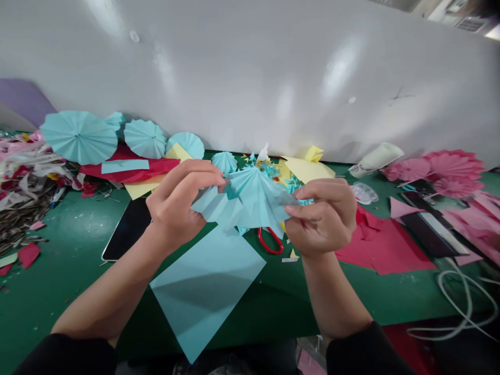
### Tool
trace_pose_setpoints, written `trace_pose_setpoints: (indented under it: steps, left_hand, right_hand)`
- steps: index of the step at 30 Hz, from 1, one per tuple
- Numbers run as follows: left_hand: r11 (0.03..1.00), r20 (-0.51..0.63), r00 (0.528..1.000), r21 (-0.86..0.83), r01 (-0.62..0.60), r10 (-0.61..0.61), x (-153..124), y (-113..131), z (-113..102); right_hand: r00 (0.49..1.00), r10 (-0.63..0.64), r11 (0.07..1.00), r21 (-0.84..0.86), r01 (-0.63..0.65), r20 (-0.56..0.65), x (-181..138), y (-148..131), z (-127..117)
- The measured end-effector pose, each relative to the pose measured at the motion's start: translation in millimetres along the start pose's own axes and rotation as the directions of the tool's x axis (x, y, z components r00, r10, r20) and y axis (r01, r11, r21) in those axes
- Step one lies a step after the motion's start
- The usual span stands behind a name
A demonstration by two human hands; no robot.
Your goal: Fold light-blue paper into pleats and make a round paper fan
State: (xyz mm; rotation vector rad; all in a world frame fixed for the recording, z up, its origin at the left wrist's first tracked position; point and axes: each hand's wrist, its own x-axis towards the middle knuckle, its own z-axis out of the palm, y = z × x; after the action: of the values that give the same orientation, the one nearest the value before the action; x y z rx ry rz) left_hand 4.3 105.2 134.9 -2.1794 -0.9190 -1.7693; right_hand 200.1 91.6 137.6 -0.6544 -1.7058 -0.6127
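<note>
A pleated light-blue paper fan is stretched between my two hands above the table. My left hand pinches its left edge, where part of the folds is hidden by my fingers. At the other end, my right hand grips the right edge between thumb and fingers. Below the fan lies a flat square of light-blue paper, its near corner jutting past the table's front edge. The red handle of a pair of scissors shows under the fan; the blades are hidden.
Light-blue paper rosettes lean along the grey wall. A black phone lies left of my hand. Red paper sheets, pink fans and a white cable are right. Tangled ribbons and wires heap up at left.
</note>
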Motion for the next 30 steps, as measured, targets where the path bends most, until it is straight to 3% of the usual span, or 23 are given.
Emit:
trace_pose_setpoints:
  steps: [8,12,15,19,21,22,27,30]
  left_hand:
    - [0.983,-0.062,0.986,-0.087,-0.16,0.155,6.0,-3.8,2.4]
    - [0.981,-0.005,0.993,-0.156,-0.116,0.117,3.3,-7.9,4.1]
    - [0.959,0.05,0.998,-0.275,0.062,-0.05,-1.5,-8.3,7.4]
    - [0.796,0.217,0.91,-0.44,0.415,-0.355,-4.1,-5.4,9.5]
    - [0.784,0.289,0.866,-0.374,0.496,-0.409,-3.1,-4.4,8.2]
    - [0.801,0.337,0.845,-0.305,0.516,-0.416,-2.2,-4.0,7.3]
    - [0.91,0.564,0.728,0.114,0.398,-0.389,1.1,-1.8,4.4]
    - [0.91,0.623,0.677,0.154,0.384,-0.391,1.9,-1.6,4.0]
  right_hand:
    - [0.997,0.016,0.997,0.072,-0.011,-0.069,-2.0,1.1,2.4]
    - [0.985,0.167,0.971,0.181,-0.157,-0.038,-4.5,-2.8,4.4]
    - [0.931,0.333,0.884,0.293,-0.364,0.152,-5.1,-6.4,3.4]
    - [0.743,0.476,0.734,0.253,-0.63,0.471,-5.8,-7.2,1.6]
    - [0.652,0.493,0.719,0.151,-0.678,0.577,-5.9,-6.9,1.8]
    - [0.63,0.485,0.737,0.105,-0.668,0.606,-5.7,-6.9,2.3]
    - [0.663,0.305,0.899,0.024,-0.438,0.684,-5.7,-9.5,6.0]
    - [0.648,0.367,0.9,-0.08,-0.428,0.667,-7.4,-9.1,7.4]
